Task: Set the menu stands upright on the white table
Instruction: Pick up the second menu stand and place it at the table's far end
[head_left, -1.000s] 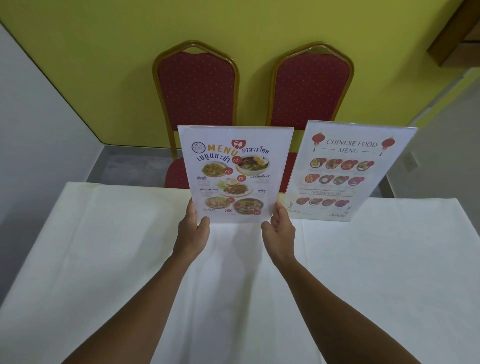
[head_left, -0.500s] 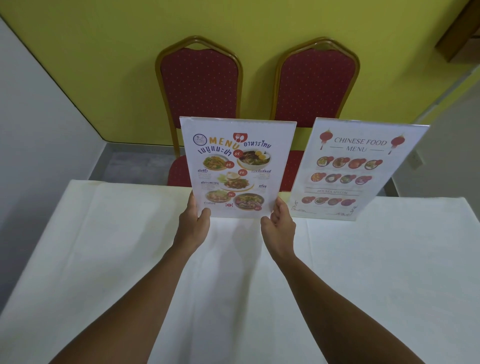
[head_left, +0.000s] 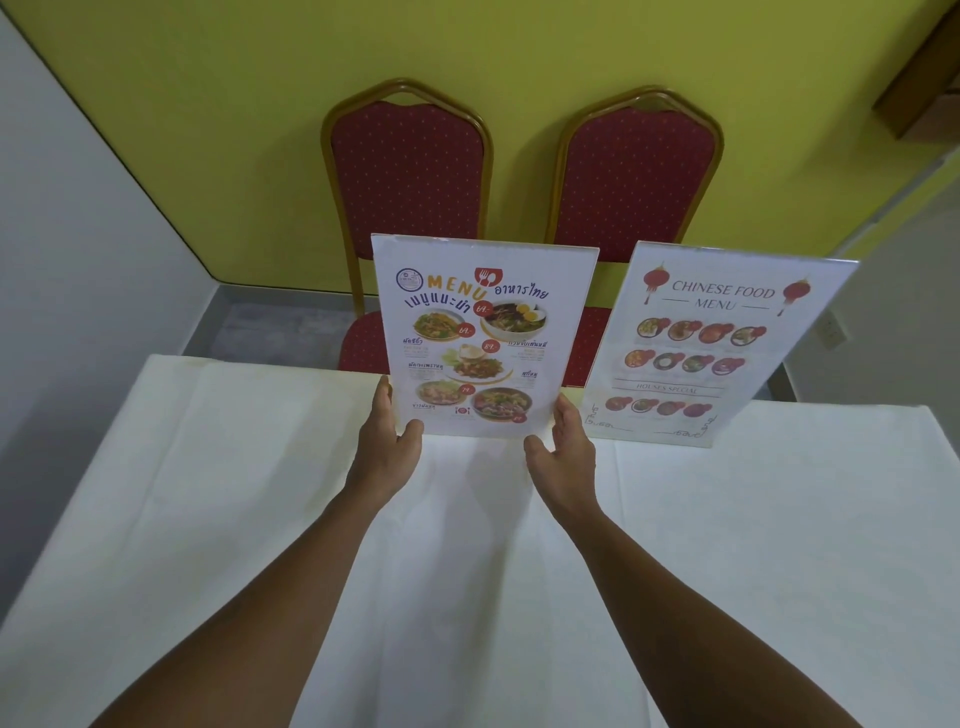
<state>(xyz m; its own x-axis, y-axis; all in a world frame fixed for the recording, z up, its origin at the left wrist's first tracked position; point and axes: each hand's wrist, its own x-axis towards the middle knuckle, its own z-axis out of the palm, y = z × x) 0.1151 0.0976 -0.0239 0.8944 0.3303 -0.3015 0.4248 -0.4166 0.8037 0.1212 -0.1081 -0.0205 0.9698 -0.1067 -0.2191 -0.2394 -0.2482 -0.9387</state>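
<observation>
Two clear acrylic menu stands are upright near the far edge of the white table (head_left: 779, 545). The Thai food menu stand (head_left: 480, 338) stands in the middle, its bottom edge on the cloth. My left hand (head_left: 387, 441) grips its lower left corner, thumb on the front. My right hand (head_left: 563, 447) holds its lower right edge, fingers partly spread. The Chinese food menu stand (head_left: 711, 343) stands free to the right, angled slightly, with no hand on it.
Two red padded chairs with gold frames, the left chair (head_left: 410, 187) and the right chair (head_left: 639, 182), stand behind the table against a yellow-green wall. A grey floor strip (head_left: 280, 322) shows at the back left. A wooden shelf corner (head_left: 924, 98) juts out at the upper right.
The Thai menu stand has gone slightly away from me and down, onto the cloth, with both hands still at its lower corners. The view has tilted a little.
</observation>
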